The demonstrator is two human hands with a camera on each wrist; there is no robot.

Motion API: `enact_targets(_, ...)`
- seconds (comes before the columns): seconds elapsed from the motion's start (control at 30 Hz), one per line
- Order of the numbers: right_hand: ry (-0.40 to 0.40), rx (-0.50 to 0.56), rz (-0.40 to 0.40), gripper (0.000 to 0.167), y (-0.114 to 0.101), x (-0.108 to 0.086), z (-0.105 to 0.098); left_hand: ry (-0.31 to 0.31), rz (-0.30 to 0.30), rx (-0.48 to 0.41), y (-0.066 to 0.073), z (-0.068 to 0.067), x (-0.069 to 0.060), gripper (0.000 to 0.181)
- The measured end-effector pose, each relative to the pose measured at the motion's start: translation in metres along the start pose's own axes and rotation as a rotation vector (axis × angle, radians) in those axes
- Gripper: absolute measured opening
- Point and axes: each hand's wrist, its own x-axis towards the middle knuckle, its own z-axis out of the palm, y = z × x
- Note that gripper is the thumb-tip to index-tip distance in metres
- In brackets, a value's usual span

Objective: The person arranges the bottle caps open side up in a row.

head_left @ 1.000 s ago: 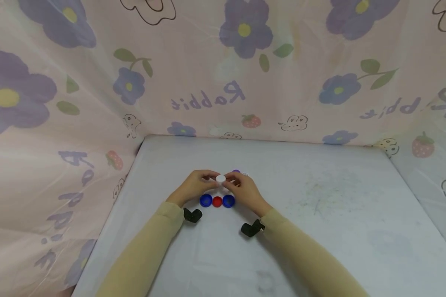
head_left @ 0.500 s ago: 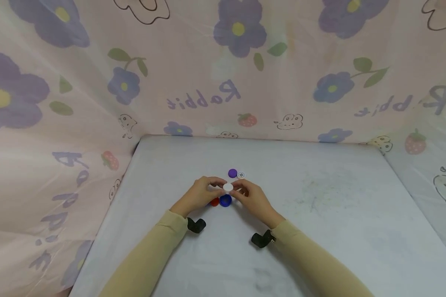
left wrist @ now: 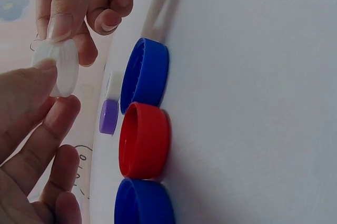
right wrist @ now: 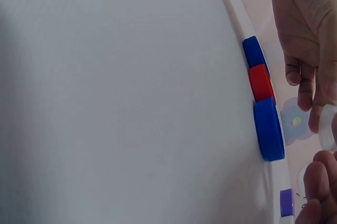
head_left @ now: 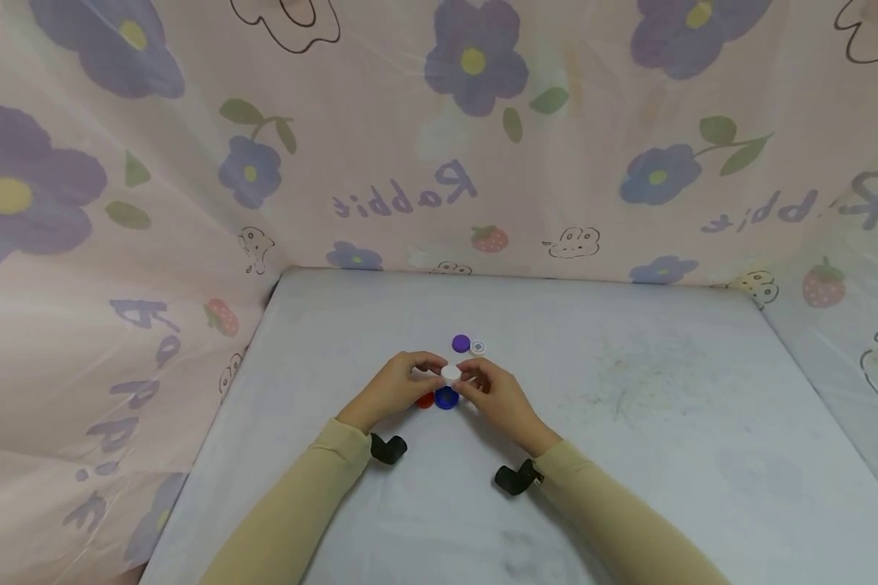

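Observation:
Above the table, a white bottle cap (head_left: 450, 372) is held between both hands. My left hand (head_left: 391, 386) pinches one side of it with thumb and fingers, and my right hand (head_left: 501, 398) pinches the other. In the left wrist view both thumbs press on the raised cap (left wrist: 66, 68). Below stands a row of caps touching or nearly so: a blue cap (left wrist: 152, 74), a red cap (left wrist: 152, 139) and another blue cap (left wrist: 158, 203), open sides up. The left blue cap is hidden by the left hand in the head view.
Farther back on the white table (head_left: 629, 487), a purple cap (head_left: 461, 343) and a small white cap with a patterned face (head_left: 478, 347) sit side by side. A patterned curtain (head_left: 556, 162) encloses the table's back and sides.
Both hands have come slightly nearer and to the right with the white cap, uncovering the purple and small white caps. The left hand now covers the left blue cap.

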Motion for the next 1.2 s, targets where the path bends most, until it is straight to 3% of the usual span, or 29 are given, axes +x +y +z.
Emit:
enact_targets(0.6,0.005,0.051,-0.034,0.039,-0.0019,0.0026,0.0011,0.062,-0.001,-0.039,0.0005,-0.0001,-0.0029,0.038)
enact_targets(0.87,0.018,0.032,-0.017,0.032,-0.0028,0.0027,0.0007,0.063,-0.006,-0.034,0.0022,0.0007,-0.0033,0.033)
enact_targets(1.03,0.022,0.063,-0.012,0.02,-0.0047,0.0019,0.0001,0.078,-0.012,-0.034,0.003,0.0021,-0.0017,0.024)
enact_targets(1.2,0.011,0.09,-0.014,0.02,-0.0049,0.0022,0.0,0.091,-0.008,-0.028,0.0022,0.002,-0.0014,0.021)
